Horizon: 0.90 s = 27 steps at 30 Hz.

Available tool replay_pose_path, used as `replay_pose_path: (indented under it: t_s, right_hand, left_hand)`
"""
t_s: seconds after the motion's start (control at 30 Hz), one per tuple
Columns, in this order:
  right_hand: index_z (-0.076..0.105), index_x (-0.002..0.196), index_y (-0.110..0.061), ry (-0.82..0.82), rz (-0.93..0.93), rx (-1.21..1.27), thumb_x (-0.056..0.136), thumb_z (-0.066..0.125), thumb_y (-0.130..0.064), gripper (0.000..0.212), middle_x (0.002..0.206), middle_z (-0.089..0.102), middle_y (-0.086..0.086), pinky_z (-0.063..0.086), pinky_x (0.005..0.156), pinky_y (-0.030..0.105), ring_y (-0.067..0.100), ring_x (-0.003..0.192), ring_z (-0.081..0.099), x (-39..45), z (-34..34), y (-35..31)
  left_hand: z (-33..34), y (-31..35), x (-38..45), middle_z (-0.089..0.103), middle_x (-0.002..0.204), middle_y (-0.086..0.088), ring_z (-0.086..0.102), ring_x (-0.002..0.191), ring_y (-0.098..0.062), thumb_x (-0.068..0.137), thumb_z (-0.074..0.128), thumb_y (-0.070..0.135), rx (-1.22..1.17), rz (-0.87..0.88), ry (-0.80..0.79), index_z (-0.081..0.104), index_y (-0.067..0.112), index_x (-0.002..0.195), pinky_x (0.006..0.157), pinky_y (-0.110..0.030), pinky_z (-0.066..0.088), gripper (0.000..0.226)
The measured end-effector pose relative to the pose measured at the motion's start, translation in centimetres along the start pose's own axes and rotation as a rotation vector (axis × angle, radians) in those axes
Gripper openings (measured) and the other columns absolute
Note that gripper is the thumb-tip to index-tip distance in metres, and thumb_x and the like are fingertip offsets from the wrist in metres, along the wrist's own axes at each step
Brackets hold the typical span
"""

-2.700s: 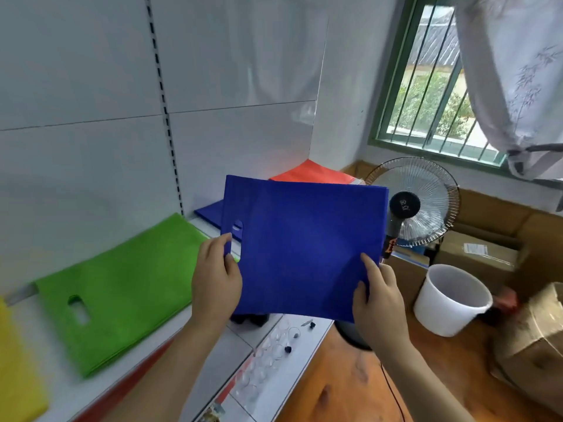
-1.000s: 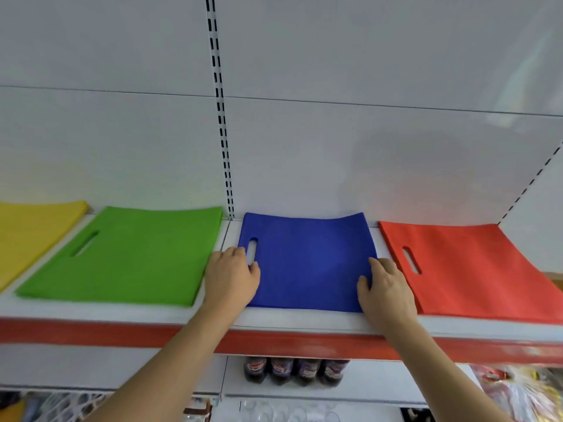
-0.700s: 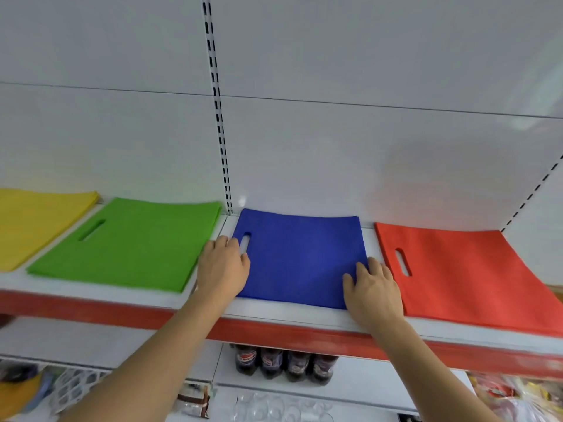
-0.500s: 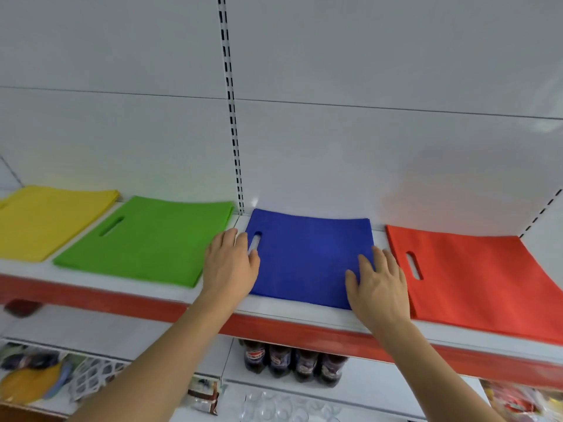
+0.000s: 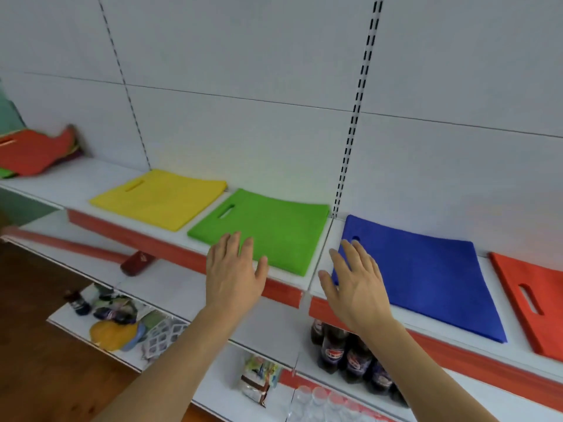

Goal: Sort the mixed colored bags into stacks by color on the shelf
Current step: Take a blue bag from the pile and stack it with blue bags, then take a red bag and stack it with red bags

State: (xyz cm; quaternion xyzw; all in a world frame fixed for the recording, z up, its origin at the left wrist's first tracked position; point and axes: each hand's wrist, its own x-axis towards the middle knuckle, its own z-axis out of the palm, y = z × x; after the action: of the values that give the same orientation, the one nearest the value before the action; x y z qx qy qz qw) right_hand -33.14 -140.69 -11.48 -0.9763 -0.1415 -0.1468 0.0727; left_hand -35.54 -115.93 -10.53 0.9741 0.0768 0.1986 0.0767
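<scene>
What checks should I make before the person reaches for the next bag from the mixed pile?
1. Both hands free: ok. The left hand and right hand are open and hold nothing.
2. Blue bag placed: ok. It lies flat on the shelf, between the green stack and the red stack.
3. Colours kept apart: ok. The yellow stack, green, blue and red stacks each show one colour.
4. Bags left to sort: ok. A mixed pile lies at the far left of the shelf.
5. Number of bags in that pile: cannot tell, it is blurred.
</scene>
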Motion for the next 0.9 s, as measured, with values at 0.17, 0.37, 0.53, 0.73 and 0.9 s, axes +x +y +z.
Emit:
replay_pose_path:
  t_s: [0.17,0.37,0.53,0.73,0.9]
  right_hand:
    - [0.047,0.157,-0.015,0.015,-0.122,0.060,0.108,0.033,-0.057,0.066,0.169,0.033,0.013,0.021,0.129,0.052,0.033,0.159,0.022,2.4,1.8,-11.9]
    - [0.044,0.159,-0.016,-0.025,-0.258,0.073,0.106,0.017,-0.064,0.076,0.169,0.032,0.013,0.024,0.128,0.052,0.033,0.159,0.022,4.7,4.6,-24.3]
    - [0.048,0.156,-0.012,-0.025,-0.370,0.117,0.106,0.030,-0.059,0.072,0.167,0.035,0.016,0.027,0.126,0.054,0.036,0.158,0.027,8.3,6.7,-33.4]
    - [0.050,0.154,-0.009,0.000,-0.493,0.190,0.105,0.033,-0.057,0.071,0.166,0.038,0.018,0.027,0.126,0.056,0.038,0.157,0.028,14.5,10.3,-44.0]
    - [0.051,0.154,-0.011,-0.011,-0.543,0.237,0.106,0.035,-0.056,0.068,0.165,0.038,0.019,0.029,0.124,0.056,0.038,0.157,0.028,21.0,12.3,-51.9]
  left_hand:
    - [-3.0,-10.9,-1.9,0.049,0.156,-0.012,0.036,0.149,-0.034,0.102,0.048,0.049,0.008,-0.128,0.050,0.058,0.013,0.145,0.122,-0.054,0.029,0.057]
    - [-5.4,-23.0,-3.6,0.042,0.162,-0.010,0.028,0.153,-0.033,0.104,0.039,0.053,0.082,-0.276,0.030,0.050,0.017,0.152,0.124,-0.053,0.024,0.061]
    - [-6.5,-31.3,-3.1,0.042,0.161,-0.011,0.028,0.154,-0.034,0.104,0.042,0.052,0.091,-0.381,0.068,0.052,0.018,0.151,0.124,-0.054,0.026,0.059]
    - [-7.2,-40.8,0.1,0.032,0.167,-0.006,0.019,0.158,-0.030,0.106,0.030,0.056,0.136,-0.468,0.070,0.041,0.024,0.157,0.127,-0.051,0.021,0.062]
    - [-8.4,-48.7,4.6,0.030,0.169,-0.006,0.017,0.159,-0.029,0.107,0.034,0.054,0.160,-0.524,0.079,0.039,0.024,0.159,0.130,-0.049,0.017,0.061]
